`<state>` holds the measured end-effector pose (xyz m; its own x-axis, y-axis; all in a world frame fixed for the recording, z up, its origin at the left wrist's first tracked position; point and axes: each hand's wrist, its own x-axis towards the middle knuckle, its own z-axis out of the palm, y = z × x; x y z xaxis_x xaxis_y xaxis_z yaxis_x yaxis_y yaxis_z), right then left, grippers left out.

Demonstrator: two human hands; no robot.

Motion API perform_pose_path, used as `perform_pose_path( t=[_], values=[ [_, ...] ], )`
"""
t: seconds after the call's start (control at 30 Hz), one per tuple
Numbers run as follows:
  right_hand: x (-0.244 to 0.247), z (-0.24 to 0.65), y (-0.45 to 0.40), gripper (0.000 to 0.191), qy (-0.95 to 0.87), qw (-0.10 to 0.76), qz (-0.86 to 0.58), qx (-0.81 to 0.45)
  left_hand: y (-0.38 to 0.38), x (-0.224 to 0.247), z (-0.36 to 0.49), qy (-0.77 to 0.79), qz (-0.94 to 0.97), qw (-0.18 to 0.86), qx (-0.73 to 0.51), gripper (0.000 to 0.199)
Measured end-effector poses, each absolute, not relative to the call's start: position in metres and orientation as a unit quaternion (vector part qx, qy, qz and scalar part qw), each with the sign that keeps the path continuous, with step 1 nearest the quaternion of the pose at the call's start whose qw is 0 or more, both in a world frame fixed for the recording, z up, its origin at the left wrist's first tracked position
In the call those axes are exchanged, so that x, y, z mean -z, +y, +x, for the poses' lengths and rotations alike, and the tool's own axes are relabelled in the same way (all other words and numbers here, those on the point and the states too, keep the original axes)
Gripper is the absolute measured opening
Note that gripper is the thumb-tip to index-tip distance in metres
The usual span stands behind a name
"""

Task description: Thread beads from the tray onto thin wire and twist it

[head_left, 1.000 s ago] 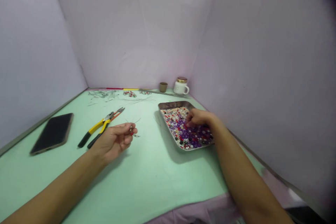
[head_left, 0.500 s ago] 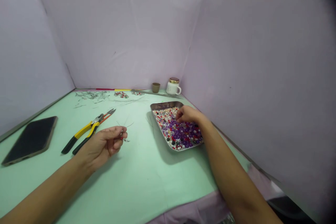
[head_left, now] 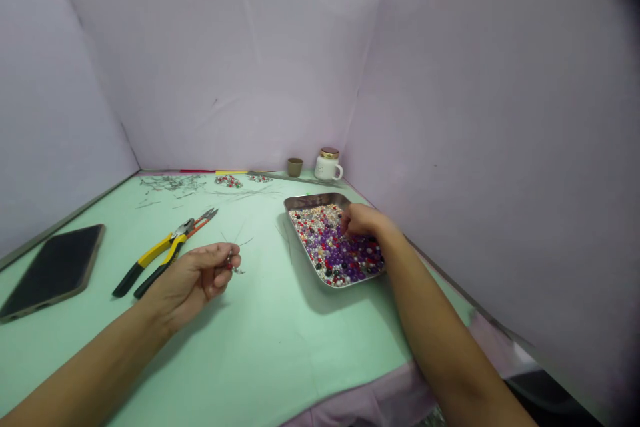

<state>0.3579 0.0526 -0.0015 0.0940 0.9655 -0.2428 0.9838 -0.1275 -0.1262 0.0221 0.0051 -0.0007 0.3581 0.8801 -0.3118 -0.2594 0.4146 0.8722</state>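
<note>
Between the thumb and fingers of my left hand is a small beaded wire piece, with thin wire ends sticking up and a few red and silvery beads. My right hand reaches into a metal tray of mixed beads, purple, red, white and black. Its fingers are bent down into the beads at the tray's right side; whether they pinch a bead is hidden. Yellow-and-black pliers lie just behind my left hand.
A dark phone lies at the far left. Toward the back are wire scraps, beaded pieces, loose wires, a small brown cup and a lidded white mug. Pale partition walls surround the table.
My right hand has shifted slightly right within the tray, its fingers more curled. My left hand keeps its hold on the beaded wire piece. The whole view has moved a little.
</note>
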Motion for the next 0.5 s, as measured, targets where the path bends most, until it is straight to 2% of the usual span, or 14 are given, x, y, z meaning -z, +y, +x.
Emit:
perform_pose_path(
  t=[0.37,0.5],
  values=[
    [0.0,0.351,0.051,0.027,0.671,0.053,0.728,0.129,0.006,0.003,0.021,0.405,0.382,0.738,-0.381,0.004],
    [-0.002,0.346,0.048,0.023,0.665,0.063,0.736,0.111,0.007,0.003,0.021,0.402,0.386,0.738,-0.379,0.004]
  ],
)
